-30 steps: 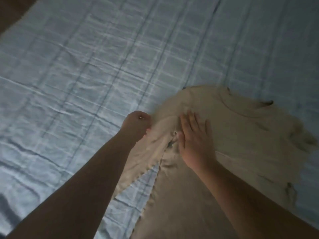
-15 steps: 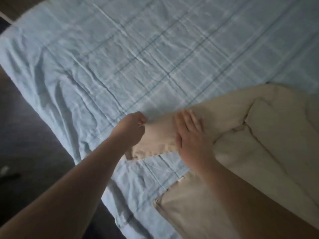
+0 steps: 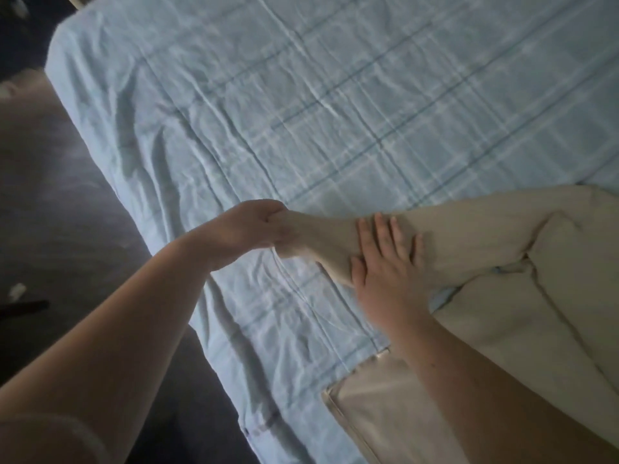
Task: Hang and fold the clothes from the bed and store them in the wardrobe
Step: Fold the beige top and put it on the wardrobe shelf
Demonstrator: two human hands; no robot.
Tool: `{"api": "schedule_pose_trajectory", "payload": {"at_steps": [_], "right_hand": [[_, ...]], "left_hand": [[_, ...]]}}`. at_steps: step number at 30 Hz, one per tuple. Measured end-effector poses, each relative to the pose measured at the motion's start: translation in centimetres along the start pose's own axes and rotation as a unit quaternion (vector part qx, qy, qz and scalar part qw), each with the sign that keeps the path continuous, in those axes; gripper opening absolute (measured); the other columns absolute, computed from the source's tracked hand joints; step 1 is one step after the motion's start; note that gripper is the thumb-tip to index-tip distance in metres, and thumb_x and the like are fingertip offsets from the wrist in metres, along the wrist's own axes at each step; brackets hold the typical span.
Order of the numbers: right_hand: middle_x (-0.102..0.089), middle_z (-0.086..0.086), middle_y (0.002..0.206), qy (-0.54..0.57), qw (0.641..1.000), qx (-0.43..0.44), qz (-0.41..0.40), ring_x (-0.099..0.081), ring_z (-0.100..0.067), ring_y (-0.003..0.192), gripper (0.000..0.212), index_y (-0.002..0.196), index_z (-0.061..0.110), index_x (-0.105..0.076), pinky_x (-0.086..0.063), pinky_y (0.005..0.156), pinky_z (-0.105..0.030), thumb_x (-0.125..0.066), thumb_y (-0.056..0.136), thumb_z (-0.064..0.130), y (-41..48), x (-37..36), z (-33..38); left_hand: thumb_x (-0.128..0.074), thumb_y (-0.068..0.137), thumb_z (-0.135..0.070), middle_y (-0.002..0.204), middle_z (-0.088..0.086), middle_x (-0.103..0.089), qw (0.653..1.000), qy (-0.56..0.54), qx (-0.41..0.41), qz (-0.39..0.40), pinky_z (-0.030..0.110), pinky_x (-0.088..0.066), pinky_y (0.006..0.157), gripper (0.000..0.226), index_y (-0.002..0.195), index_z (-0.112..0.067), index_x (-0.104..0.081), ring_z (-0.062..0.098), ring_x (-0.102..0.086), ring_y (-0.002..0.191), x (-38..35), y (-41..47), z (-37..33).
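A beige shirt [image 3: 552,296] lies spread on the bed at the right, one sleeve [image 3: 321,242] stretched out toward the left. My left hand [image 3: 254,226] grips the end of that sleeve, fingers curled round the cuff. My right hand [image 3: 385,262] lies flat on the sleeve a little further along, fingers straight and spread, pressing the cloth down on the sheet. The shirt's lower hem reaches the bottom of the view, partly hidden under my right forearm.
The bed is covered by a wrinkled light blue sheet [image 3: 301,112] with a checked line pattern. Its left edge drops to a dark floor [image 3: 67,212]. A small pale object [image 3: 16,291] lies on the floor at the far left.
The view has swung left, bringing the bed's edge and the floor into sight. My left hand has drawn the sleeve out straighter to the left while my right hand stays flat on it.
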State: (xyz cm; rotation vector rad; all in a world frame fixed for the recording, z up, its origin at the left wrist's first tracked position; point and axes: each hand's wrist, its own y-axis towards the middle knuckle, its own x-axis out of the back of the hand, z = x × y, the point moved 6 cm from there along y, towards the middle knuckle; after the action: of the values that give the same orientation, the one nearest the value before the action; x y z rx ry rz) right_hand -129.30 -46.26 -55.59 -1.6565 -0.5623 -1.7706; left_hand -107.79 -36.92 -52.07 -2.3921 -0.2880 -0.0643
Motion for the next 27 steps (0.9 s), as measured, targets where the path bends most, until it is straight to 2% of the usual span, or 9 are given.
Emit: {"api": "schedule_pose_trajectory", "payload": {"at_steps": [2,5,10,12,18,20,22,24,27], "right_hand": [[-0.028,-0.005,0.161,0.016,1.0,-0.01,-0.013,-0.023,-0.027,0.149,0.062,0.155,0.02,-0.03,-0.015,0.117,-0.06,-0.035,0.098,0.045,0.8,0.4,0.3],[-0.025,-0.006,0.162,0.031,0.998,-0.038,-0.027,-0.022,-0.03,0.149,0.067,0.156,0.02,-0.026,-0.015,0.116,-0.062,-0.034,0.097,0.05,3.3,1.7,1.0],[-0.011,-0.005,0.166,0.036,0.995,-0.079,-0.04,-0.01,-0.034,0.151,0.076,0.158,0.021,-0.016,-0.012,0.114,-0.068,-0.027,0.094,0.06,8.3,3.1,2.1],[-0.011,-0.005,0.166,0.028,0.996,-0.085,-0.023,-0.01,-0.034,0.151,0.078,0.158,0.021,-0.016,-0.012,0.113,-0.07,-0.028,0.092,0.061,9.5,2.1,2.3],[-0.009,-0.003,0.166,-0.016,0.996,-0.076,0.05,-0.002,-0.033,0.152,0.075,0.158,0.024,-0.013,-0.004,0.111,-0.071,-0.019,0.093,0.06,10.2,-2.5,2.3],[-0.013,-0.004,0.165,-0.003,0.997,-0.075,0.022,-0.006,-0.033,0.152,0.075,0.158,0.023,-0.018,-0.005,0.113,-0.07,-0.028,0.092,0.058,10.2,-1.5,2.2],[-0.022,-0.007,0.163,0.057,0.997,-0.043,-0.023,-0.015,-0.031,0.15,0.071,0.155,0.019,-0.027,-0.012,0.117,-0.064,-0.043,0.091,0.046,9.9,0.6,2.3],[-0.048,-0.01,0.146,0.222,0.97,-0.016,-0.096,-0.04,-0.027,0.138,0.054,0.142,0.012,-0.048,-0.033,0.114,-0.053,-0.053,0.089,0.022,9.3,3.6,2.3],[-0.068,0.005,0.112,0.523,0.837,-0.143,-0.069,-0.064,-0.012,0.106,0.025,0.117,0.018,-0.064,-0.05,0.097,-0.042,-0.052,0.096,0.018,8.1,5.5,0.8]], "left_hand": [[-0.069,0.089,-0.013,0.09,0.009,-0.067,0.992,-0.129,-0.005,0.005,0.034,-0.057,0.078,0.016,0.099,-0.002,-0.064,0.021,-0.066,0.086,0.1,-0.2,-1.0],[-0.058,0.098,-0.008,0.095,0.012,-0.068,0.983,-0.176,-0.025,-0.041,0.036,-0.058,0.067,0.018,0.112,0.003,-0.06,0.022,-0.069,0.084,1.1,0.3,-3.4],[-0.055,0.1,-0.005,0.093,0.008,-0.068,0.974,-0.158,-0.089,-0.134,0.034,-0.054,0.054,0.005,0.105,-0.006,-0.054,0.02,-0.066,0.074,4.4,1.3,-6.3],[-0.058,0.098,-0.003,0.101,0.009,-0.069,0.972,-0.149,-0.07,-0.167,0.037,-0.058,0.059,0.009,0.105,-0.007,-0.055,0.023,-0.069,0.08,5.3,2.4,-5.4],[-0.061,0.091,-0.019,0.097,0.0,-0.07,0.958,0.133,0.01,-0.253,0.031,-0.053,0.069,0.017,0.107,-0.018,-0.065,0.023,-0.067,0.086,5.7,5.6,-1.3],[-0.061,0.088,-0.022,0.098,0.002,-0.071,0.958,0.113,0.016,-0.262,0.034,-0.054,0.072,0.021,0.107,-0.019,-0.068,0.024,-0.067,0.089,5.6,5.6,-1.2],[-0.063,0.085,-0.025,0.095,0.004,-0.073,0.971,-0.032,-0.003,-0.237,0.041,-0.06,0.072,0.021,0.104,-0.017,-0.07,0.027,-0.069,0.087,4.9,5.4,-1.5],[-0.061,0.092,-0.018,0.089,0.005,-0.072,0.965,-0.182,-0.028,-0.186,0.042,-0.058,0.068,0.016,0.103,-0.01,-0.069,0.025,-0.068,0.082,3.2,4.7,-2.8],[-0.053,0.101,-0.021,0.093,0.011,-0.069,0.958,-0.263,-0.058,-0.098,0.043,-0.054,0.07,0.024,0.109,-0.005,-0.068,0.025,-0.066,0.083,-0.6,3.8,-5.6]]}}
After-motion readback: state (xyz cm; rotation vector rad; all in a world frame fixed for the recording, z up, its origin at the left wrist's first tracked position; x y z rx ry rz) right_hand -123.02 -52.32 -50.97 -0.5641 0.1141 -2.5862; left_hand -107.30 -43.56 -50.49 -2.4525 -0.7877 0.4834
